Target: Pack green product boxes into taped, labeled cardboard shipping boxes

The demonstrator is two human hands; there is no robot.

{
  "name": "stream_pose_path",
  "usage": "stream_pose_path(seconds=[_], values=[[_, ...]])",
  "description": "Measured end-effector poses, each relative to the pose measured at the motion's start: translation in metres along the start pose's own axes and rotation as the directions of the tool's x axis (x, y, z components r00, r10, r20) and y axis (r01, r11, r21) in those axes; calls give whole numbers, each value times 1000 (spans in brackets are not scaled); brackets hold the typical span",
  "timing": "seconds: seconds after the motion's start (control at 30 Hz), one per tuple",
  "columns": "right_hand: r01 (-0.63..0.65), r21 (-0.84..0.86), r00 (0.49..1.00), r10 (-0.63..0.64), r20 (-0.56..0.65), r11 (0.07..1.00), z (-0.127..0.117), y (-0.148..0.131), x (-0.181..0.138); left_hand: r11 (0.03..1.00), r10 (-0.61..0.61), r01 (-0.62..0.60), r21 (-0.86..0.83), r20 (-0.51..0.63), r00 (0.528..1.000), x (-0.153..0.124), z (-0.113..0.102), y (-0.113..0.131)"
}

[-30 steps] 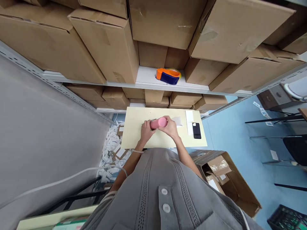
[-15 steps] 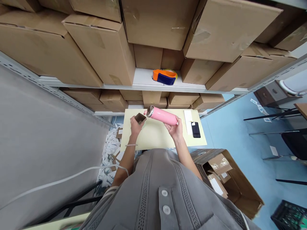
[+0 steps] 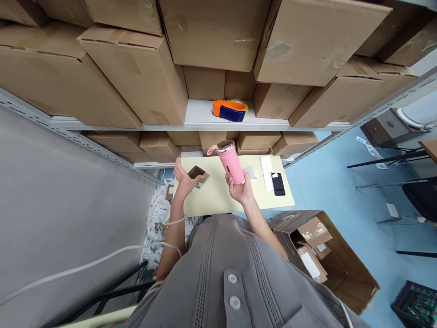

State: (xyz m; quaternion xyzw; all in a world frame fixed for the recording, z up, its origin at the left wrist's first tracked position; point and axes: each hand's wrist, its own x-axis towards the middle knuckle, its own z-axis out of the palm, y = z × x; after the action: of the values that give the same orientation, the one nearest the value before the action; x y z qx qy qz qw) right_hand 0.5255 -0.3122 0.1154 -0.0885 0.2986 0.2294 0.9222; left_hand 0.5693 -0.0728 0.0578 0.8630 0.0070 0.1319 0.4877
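Note:
In my right hand [image 3: 241,187] is a pink tumbler [image 3: 231,163], tilted, its silver-rimmed top pointing up and to the left. A pink loop strap [image 3: 212,149] sticks out beside that rim. My left hand [image 3: 184,179] has its fingers spread. It is beside a small cardboard box [image 3: 200,173] whose top is open, at the left part of the pale yellow table [image 3: 218,200]; I cannot tell whether the thumb touches the box. A small whitish sheet [image 3: 251,172] lies on the table, just right of the tumbler.
A black phone [image 3: 278,184] and a white paper strip [image 3: 266,173] lie at the table's right. A tape dispenser [image 3: 230,110] sits on the shelf [image 3: 201,119] among cardboard boxes. Lower right stands a large carton [image 3: 344,273] with smaller boxes. Paper scraps [image 3: 155,232] pile at left.
The tumbler has turned from nearly level to more upright, its strap now at upper left. My left hand has let go of the small box and spread its fingers. The whitish sheet has come into view.

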Motion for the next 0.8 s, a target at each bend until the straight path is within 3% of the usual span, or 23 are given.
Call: stream_pose_path(seconds=[0.07, 0.13, 0.27, 0.47, 0.63, 0.73, 0.8], values=[[-92, 12, 995, 91, 35, 996, -1, 3, 2, 981, 70, -46, -191, 119, 990, 3, 0, 20], [-170, 5, 982, 169, 87, 985, 0, 8, 6, 920, 143, -22, -391, 284, 948, 4, 10, 40], [-295, -101, 927, 310, 210, 950, 2, 19, 10, 770, 231, 175, -614, 524, 820, -6, 31, 69], [-315, -314, 888, 395, 235, 896, 5, 26, 7, 657, 68, 393, -643, 570, 819, -15, 28, 75], [-227, -533, 888, 397, 230, 815, 8, 32, 0, 584, 37, 422, -693, 543, 839, -17, 24, 79], [-80, -697, 942, 283, 182, 713, 7, 35, -1, 540, 18, 435, -720, 527, 850, -21, 23, 84], [44, -798, 983, 117, 142, 602, 5, 32, -1, 548, -19, 440, -711, 515, 857, -23, 22, 85]])
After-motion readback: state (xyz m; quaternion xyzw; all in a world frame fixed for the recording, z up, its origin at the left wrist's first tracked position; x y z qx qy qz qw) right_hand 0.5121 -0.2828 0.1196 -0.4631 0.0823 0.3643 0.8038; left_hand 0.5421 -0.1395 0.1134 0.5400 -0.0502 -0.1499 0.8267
